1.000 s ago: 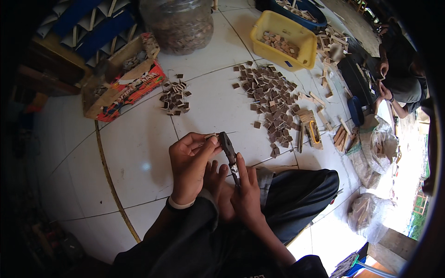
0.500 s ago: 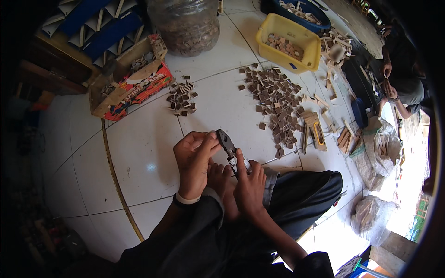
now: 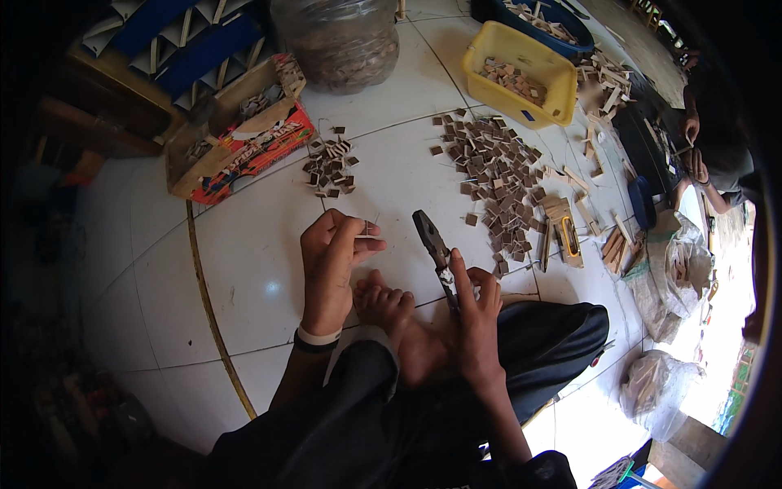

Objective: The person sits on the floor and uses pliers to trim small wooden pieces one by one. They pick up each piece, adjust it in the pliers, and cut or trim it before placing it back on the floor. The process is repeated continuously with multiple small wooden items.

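My left hand [image 3: 327, 261] is closed in a pinch on a small thin square [image 3: 368, 236], seen nearly edge-on and partly hidden by the fingers. A fine wire sticks up from it. In my right hand [image 3: 479, 314] is a pair of pliers [image 3: 432, 235], its dark jaws pointing up and left, apart from the square. My bare foot [image 3: 387, 306] rests between the hands. Beyond my left hand lies a small cluster of brown squares [image 3: 330, 169], some with thin wires. A larger pile of similar squares [image 3: 497, 183] spreads to the right.
Around the white tiled floor [image 3: 244, 269] stand a red-sided wooden box [image 3: 257, 155], a clear plastic bag [image 3: 338, 49] of pieces, a yellow basin [image 3: 521, 110] and a blue tub [image 3: 582, 41]. Wood strips and sacks [image 3: 664, 269] lie at right. Another person's hands [image 3: 694, 155] work at far right.
The pliers have moved right and away from my left hand, still in my right hand. The small square in my left fingers now shows. The whole view has shifted slightly.
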Action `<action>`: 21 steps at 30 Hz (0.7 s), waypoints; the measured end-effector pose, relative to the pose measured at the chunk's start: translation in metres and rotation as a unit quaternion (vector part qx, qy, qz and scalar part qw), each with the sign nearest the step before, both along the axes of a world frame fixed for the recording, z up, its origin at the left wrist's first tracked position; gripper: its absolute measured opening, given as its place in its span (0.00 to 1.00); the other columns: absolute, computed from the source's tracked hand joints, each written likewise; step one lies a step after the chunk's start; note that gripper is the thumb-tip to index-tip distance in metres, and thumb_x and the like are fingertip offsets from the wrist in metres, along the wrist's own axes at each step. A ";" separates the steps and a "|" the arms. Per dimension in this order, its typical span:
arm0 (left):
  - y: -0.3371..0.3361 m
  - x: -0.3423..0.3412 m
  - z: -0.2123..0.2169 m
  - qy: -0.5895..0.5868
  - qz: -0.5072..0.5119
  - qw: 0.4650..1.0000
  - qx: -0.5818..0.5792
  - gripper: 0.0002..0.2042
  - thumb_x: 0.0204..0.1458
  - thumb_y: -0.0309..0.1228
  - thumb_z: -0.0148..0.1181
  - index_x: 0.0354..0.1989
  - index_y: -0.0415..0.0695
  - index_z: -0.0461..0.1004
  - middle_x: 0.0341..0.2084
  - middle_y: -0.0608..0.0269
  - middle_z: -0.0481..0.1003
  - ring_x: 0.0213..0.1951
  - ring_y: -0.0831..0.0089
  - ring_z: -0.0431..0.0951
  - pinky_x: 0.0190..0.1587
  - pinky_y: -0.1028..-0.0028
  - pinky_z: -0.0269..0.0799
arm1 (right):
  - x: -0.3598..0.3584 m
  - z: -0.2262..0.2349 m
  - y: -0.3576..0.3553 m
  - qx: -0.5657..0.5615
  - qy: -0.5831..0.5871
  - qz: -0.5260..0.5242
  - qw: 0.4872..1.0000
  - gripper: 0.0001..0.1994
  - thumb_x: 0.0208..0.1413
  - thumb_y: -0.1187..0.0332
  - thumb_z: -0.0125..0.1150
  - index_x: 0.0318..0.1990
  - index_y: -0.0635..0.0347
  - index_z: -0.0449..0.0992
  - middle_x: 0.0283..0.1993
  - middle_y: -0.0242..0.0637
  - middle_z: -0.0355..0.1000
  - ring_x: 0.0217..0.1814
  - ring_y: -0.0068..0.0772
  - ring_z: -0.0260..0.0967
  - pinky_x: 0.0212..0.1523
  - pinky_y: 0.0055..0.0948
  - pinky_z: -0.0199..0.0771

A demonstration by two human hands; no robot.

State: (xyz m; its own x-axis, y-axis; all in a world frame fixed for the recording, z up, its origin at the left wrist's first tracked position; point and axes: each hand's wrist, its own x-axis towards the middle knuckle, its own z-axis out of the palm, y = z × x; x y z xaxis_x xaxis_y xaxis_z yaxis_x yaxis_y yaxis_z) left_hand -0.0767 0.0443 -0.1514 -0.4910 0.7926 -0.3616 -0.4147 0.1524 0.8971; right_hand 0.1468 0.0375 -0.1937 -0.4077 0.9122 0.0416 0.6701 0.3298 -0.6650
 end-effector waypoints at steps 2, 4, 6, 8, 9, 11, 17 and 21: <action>0.001 0.001 -0.002 -0.006 -0.013 1.000 -0.001 0.09 0.62 0.29 0.57 0.33 0.36 0.71 0.35 0.53 0.78 0.33 0.70 0.80 0.51 0.61 0.82 | 0.006 0.001 0.000 0.005 -0.002 0.020 1.000 0.45 0.51 0.82 0.63 0.79 0.40 0.62 0.59 0.49 0.63 0.61 0.51 0.63 0.62 0.49 0.62; 0.002 0.004 -0.005 0.007 -0.024 1.000 -0.005 0.08 0.62 0.28 0.57 0.32 0.36 0.71 0.34 0.54 0.78 0.31 0.72 0.78 0.51 0.62 0.82 | 0.009 0.000 0.001 0.018 -0.024 0.040 0.999 0.47 0.49 0.85 0.60 0.79 0.39 0.62 0.58 0.49 0.63 0.61 0.50 0.64 0.62 0.48 0.61; 0.003 0.005 -0.007 0.019 -0.032 0.999 -0.007 0.08 0.61 0.28 0.57 0.32 0.36 0.71 0.32 0.56 0.78 0.30 0.73 0.78 0.48 0.65 0.82 | 0.011 0.001 -0.001 0.011 -0.030 0.043 0.999 0.48 0.47 0.86 0.58 0.79 0.39 0.62 0.58 0.48 0.64 0.61 0.49 0.65 0.62 0.48 0.61; 0.004 0.006 -0.008 0.030 -0.033 0.999 -0.003 0.08 0.61 0.28 0.58 0.31 0.37 0.71 0.30 0.57 0.78 0.30 0.74 0.78 0.41 0.68 0.82 | 0.012 0.001 -0.002 0.014 -0.037 0.045 0.998 0.48 0.46 0.87 0.57 0.79 0.38 0.62 0.58 0.48 0.64 0.62 0.49 0.65 0.63 0.48 0.61; 0.004 0.006 -0.009 0.031 -0.037 0.999 -0.008 0.08 0.61 0.28 0.58 0.31 0.37 0.71 0.30 0.58 0.78 0.30 0.75 0.78 0.38 0.70 0.80 | 0.011 0.001 -0.002 0.021 -0.042 0.046 0.998 0.48 0.46 0.87 0.57 0.79 0.38 0.62 0.58 0.48 0.64 0.62 0.49 0.65 0.63 0.48 0.60; 0.005 0.006 -0.010 0.025 -0.036 0.999 -0.028 0.08 0.61 0.28 0.58 0.30 0.38 0.71 0.28 0.59 0.78 0.29 0.76 0.78 0.31 0.74 0.76 | 0.009 0.002 -0.002 0.028 -0.046 0.047 0.997 0.48 0.47 0.86 0.57 0.79 0.38 0.62 0.58 0.48 0.64 0.62 0.48 0.65 0.63 0.48 0.60; 0.003 0.005 -0.013 0.066 -0.071 0.995 -0.018 0.08 0.61 0.29 0.58 0.30 0.40 0.70 0.26 0.61 0.79 0.29 0.80 0.78 0.24 0.79 0.68 | 0.008 0.008 0.001 0.030 -0.047 0.061 0.997 0.47 0.48 0.85 0.57 0.78 0.37 0.63 0.58 0.48 0.64 0.63 0.48 0.64 0.64 0.49 0.59; 0.003 0.004 -0.015 0.061 -0.072 0.995 -0.027 0.08 0.60 0.29 0.58 0.30 0.40 0.70 0.25 0.61 0.78 0.28 0.81 0.76 0.23 0.79 0.67 | 0.009 0.011 0.001 0.029 -0.048 0.071 0.996 0.46 0.49 0.85 0.57 0.78 0.37 0.63 0.57 0.48 0.63 0.63 0.48 0.64 0.64 0.50 0.59</action>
State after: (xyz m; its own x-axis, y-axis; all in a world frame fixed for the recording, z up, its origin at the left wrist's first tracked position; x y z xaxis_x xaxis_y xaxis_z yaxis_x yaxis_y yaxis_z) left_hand -0.0728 0.0475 -0.1665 -0.4171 0.8388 -0.3498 -0.2731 0.2514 0.9285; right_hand 0.1559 0.0387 -0.1830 -0.5372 0.8422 0.0463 0.6738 0.4616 -0.5770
